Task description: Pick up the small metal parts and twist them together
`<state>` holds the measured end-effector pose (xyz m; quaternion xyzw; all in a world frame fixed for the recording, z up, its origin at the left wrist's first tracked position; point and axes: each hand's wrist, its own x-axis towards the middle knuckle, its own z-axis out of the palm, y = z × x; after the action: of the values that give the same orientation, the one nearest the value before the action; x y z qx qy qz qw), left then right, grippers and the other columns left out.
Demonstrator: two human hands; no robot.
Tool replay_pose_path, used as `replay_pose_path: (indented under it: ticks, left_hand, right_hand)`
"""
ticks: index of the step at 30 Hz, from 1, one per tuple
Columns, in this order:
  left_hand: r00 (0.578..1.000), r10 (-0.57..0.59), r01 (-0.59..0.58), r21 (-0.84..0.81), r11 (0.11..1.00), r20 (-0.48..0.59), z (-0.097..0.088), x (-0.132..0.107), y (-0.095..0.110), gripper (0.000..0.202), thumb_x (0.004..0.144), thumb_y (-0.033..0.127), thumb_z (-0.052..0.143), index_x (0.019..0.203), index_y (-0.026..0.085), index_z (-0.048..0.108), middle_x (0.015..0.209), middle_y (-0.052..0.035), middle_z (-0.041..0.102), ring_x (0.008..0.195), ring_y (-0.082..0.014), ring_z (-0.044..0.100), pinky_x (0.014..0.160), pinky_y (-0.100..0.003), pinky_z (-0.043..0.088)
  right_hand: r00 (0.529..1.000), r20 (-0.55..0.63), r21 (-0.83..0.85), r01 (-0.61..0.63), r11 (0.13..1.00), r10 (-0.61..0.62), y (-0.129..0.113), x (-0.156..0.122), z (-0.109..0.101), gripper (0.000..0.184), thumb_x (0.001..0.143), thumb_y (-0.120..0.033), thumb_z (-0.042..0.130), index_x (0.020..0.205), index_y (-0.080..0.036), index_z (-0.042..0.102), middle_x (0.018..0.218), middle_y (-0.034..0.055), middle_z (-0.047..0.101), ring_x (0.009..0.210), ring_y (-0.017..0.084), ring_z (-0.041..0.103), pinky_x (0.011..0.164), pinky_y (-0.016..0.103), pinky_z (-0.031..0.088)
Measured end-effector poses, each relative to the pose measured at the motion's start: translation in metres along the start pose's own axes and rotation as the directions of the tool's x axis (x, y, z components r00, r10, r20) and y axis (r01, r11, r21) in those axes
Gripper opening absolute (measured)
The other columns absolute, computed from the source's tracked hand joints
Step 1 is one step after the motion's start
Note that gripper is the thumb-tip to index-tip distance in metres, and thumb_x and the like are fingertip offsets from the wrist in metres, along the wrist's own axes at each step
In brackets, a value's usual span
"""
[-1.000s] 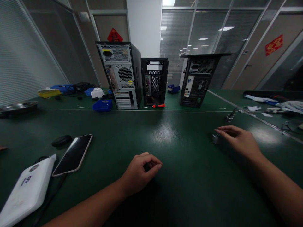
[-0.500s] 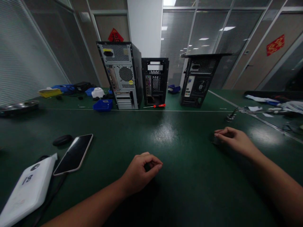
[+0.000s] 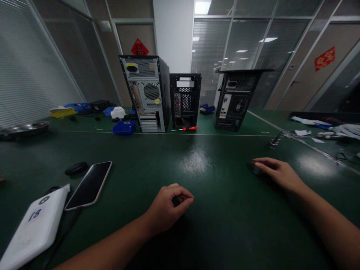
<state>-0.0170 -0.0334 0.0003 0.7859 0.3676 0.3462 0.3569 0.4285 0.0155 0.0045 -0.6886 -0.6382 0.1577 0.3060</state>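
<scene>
My left hand (image 3: 169,206) rests on the green table (image 3: 219,225) near the middle. Its fingers are curled and the thumb tip meets the index finger; whatever may be between them is hidden. To the right, my right hand (image 3: 277,172) is low over the tabletop, thumb and fingers closed at a small dark grey piece (image 3: 255,169). That piece is dim and its kind is unclear. Just beyond this hand stands a small metal object with a stem (image 3: 274,142).
Three computer cases, silver-backed (image 3: 149,93), small black (image 3: 185,101) and black (image 3: 237,99), stand at the back. A red-handled screwdriver (image 3: 189,128) and a blue tray (image 3: 123,127) lie near them. At left are a phone (image 3: 90,185), a black mouse-shaped object (image 3: 76,168) and a white slab-shaped device (image 3: 35,227).
The view has tilted up slightly, so things sit a little lower. My right fingers have straightened somewhat around the small grey piece. My left hand keeps its pose.
</scene>
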Motion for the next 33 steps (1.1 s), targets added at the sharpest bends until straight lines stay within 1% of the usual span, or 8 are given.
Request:
replay_pose_path:
  ticks: [3,7,12,14,17,20,24,33]
  left_hand:
    - [1.000,-0.005,0.005,0.004,1.000,0.004,0.000,0.000,0.000,0.015,0.090,0.027,0.062,0.090,0.017,0.074,0.078,-0.0029,0.066,0.073,-0.0160,0.060,0.069,-0.029,0.045]
    - [1.000,-0.020,0.020,-0.001,1.000,0.010,-0.001,-0.001,0.003,0.016,0.090,0.027,0.062,0.089,0.017,0.074,0.077,-0.0033,0.066,0.073,-0.0161,0.060,0.069,-0.028,0.045]
    - [0.999,-0.036,0.036,-0.014,0.999,0.005,0.000,-0.001,0.001,0.014,0.089,0.027,0.064,0.093,0.018,0.074,0.080,-0.0028,0.066,0.074,-0.0160,0.061,0.070,-0.029,0.045]
    - [0.999,-0.045,0.045,-0.018,0.999,0.009,0.000,-0.001,-0.001,0.014,0.089,0.027,0.066,0.096,0.018,0.073,0.081,-0.0025,0.066,0.075,-0.0160,0.061,0.071,-0.029,0.045]
    - [0.999,-0.035,0.035,-0.005,0.999,0.018,0.001,-0.002,-0.001,0.015,0.087,0.026,0.068,0.099,0.018,0.073,0.081,-0.0019,0.066,0.075,-0.0162,0.060,0.072,-0.030,0.045]
    - [0.999,0.010,-0.011,0.027,1.000,0.041,0.001,-0.001,0.000,0.016,0.085,0.027,0.072,0.099,0.019,0.073,0.079,-0.0012,0.065,0.077,-0.0172,0.059,0.072,-0.030,0.043]
    - [0.996,0.063,-0.065,0.039,0.997,0.063,0.001,-0.001,0.002,0.011,0.086,0.027,0.072,0.094,0.019,0.073,0.078,-0.0010,0.065,0.077,-0.0174,0.058,0.073,-0.030,0.041]
    - [0.997,0.058,-0.062,0.082,0.995,0.046,0.002,-0.001,0.001,0.009,0.086,0.028,0.071,0.086,0.019,0.072,0.079,-0.0023,0.067,0.078,-0.0185,0.058,0.073,-0.031,0.041]
  right_hand:
    - [0.995,0.085,0.007,0.045,0.999,-0.045,0.001,-0.001,0.004,0.060,0.077,-0.058,0.068,0.129,-0.028,0.065,0.119,0.0072,0.072,0.104,0.027,0.069,0.092,0.046,0.056]
    - [0.986,0.097,-0.007,0.138,0.990,-0.137,-0.012,-0.004,0.014,0.057,0.086,-0.053,0.060,0.138,-0.028,0.058,0.131,0.0090,0.066,0.117,0.028,0.063,0.102,0.050,0.049]
    - [0.948,0.108,-0.024,0.302,0.953,-0.298,-0.070,-0.026,0.041,0.063,0.087,-0.050,0.061,0.144,-0.028,0.048,0.129,0.0071,0.066,0.115,0.024,0.064,0.099,0.044,0.052]
    - [0.922,0.139,-0.011,0.366,0.930,-0.361,-0.101,-0.044,0.054,0.056,0.085,-0.048,0.065,0.136,-0.026,0.053,0.120,0.0060,0.070,0.107,0.021,0.067,0.094,0.039,0.056]
    - [0.844,0.176,0.010,0.513,0.858,-0.507,-0.144,-0.074,0.072,0.030,0.089,-0.040,0.063,0.115,-0.025,0.063,0.110,0.0042,0.072,0.100,0.017,0.068,0.088,0.033,0.057]
    - [0.722,0.201,0.061,0.665,0.744,-0.662,-0.169,-0.094,0.088,0.024,0.092,-0.029,0.060,0.115,-0.025,0.062,0.113,0.0046,0.069,0.105,0.014,0.066,0.090,0.030,0.055]
    - [0.638,0.243,0.043,0.746,0.665,-0.731,-0.177,-0.105,0.104,0.026,0.091,-0.022,0.059,0.117,-0.024,0.061,0.112,0.0044,0.067,0.099,0.014,0.065,0.084,0.029,0.056]
    - [0.623,0.216,0.065,0.759,0.648,-0.751,-0.177,-0.105,0.106,0.035,0.090,-0.020,0.058,0.125,-0.023,0.056,0.112,0.0052,0.069,0.101,0.015,0.065,0.088,0.032,0.057]
